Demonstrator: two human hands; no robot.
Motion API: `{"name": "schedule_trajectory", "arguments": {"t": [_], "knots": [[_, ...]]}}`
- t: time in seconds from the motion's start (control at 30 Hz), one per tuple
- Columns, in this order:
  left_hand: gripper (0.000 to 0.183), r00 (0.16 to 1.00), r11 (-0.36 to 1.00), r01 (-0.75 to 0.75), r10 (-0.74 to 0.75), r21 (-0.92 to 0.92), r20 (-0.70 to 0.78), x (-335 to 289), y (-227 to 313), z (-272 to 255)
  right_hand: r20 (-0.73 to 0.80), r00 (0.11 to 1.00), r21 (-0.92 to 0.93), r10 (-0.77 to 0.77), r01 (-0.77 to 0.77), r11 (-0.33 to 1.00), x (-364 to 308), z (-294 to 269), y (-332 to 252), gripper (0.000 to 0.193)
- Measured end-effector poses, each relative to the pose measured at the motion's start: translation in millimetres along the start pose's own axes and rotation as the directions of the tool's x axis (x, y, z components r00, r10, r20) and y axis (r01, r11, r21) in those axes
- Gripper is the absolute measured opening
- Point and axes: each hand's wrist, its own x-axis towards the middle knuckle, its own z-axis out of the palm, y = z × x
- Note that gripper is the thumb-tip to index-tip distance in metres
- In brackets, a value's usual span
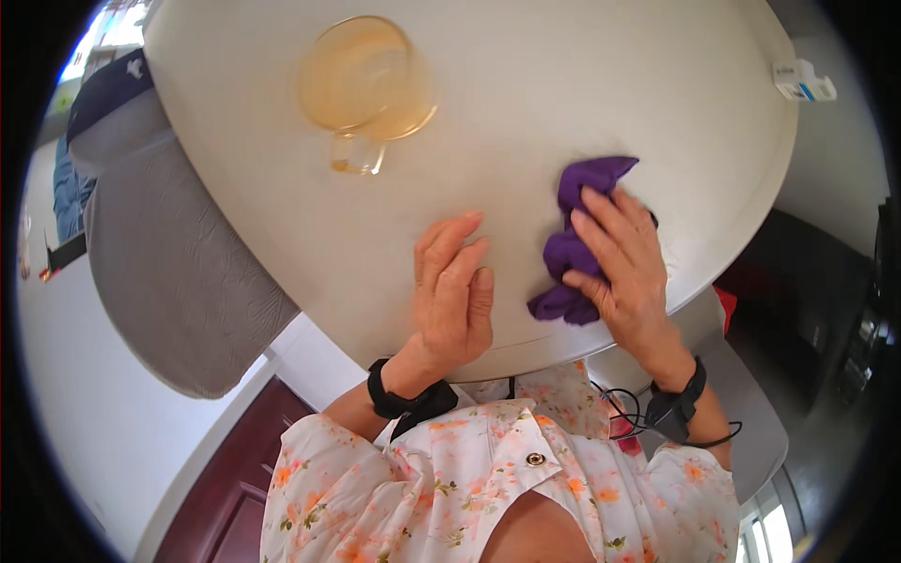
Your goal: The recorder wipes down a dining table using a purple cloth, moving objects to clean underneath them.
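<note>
A bunched purple cloth (571, 253) lies on the pale table (488, 103), right of the middle. My right hand (627, 272) rests over it, the fingers pressing down and the thumb against its near part. Some of the cloth is hidden under the palm. To the left, my left hand (452, 291) is at the table's near part with nothing in it, its fingers loosely bent and apart. Beyond that hand stands a clear glass mug (361, 80), its handle turned toward me. It looks slightly blurred.
A small white box (802, 82) sits at the table's far right edge. On the left, a grey chair (174, 267) stands against the table, with a dark blue cap (108, 94) on its top. Another grey seat (746, 413) and a black cable (619, 408) are near my right forearm.
</note>
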Motion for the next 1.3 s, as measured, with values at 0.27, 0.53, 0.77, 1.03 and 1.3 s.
{"name": "schedule_trajectory", "arguments": {"t": [0.27, 0.53, 0.77, 1.03, 1.3], "knots": [[0.02, 0.991, 1.0, 0.025, -0.026, -0.015, -0.133, -8.9, -1.7, -8.0, -0.109, 0.993, -0.026, -0.053, 0.051, 0.998, 99.9, 20.9, 28.0, 0.049], [0.021, 0.979, 0.983, 0.076, -0.042, 0.167, -0.199, -45.5, -8.9, -43.6, -0.099, 0.995, 0.071, 0.034, -0.027, 0.997, 100.1, 29.9, 5.4, 0.045], [0.02, 0.962, 0.945, 0.198, -0.137, 0.261, -0.237, -71.3, -14.1, -74.7, 0.142, 0.951, 0.103, -0.275, 0.262, 0.96, 55.7, 57.1, -58.4, 0.057], [0.021, 0.919, 0.927, 0.317, -0.248, 0.202, -0.305, -67.7, -14.2, -79.7, 0.221, 0.874, 0.243, -0.432, 0.38, 0.893, 71.8, 69.0, -78.6, 0.059], [0.023, 0.921, 0.92, 0.327, -0.258, 0.218, -0.292, -68.4, -16.0, -80.0, 0.197, 0.855, 0.271, -0.48, 0.423, 0.865, 106.3, 93.1, -93.7, 0.056]]}}
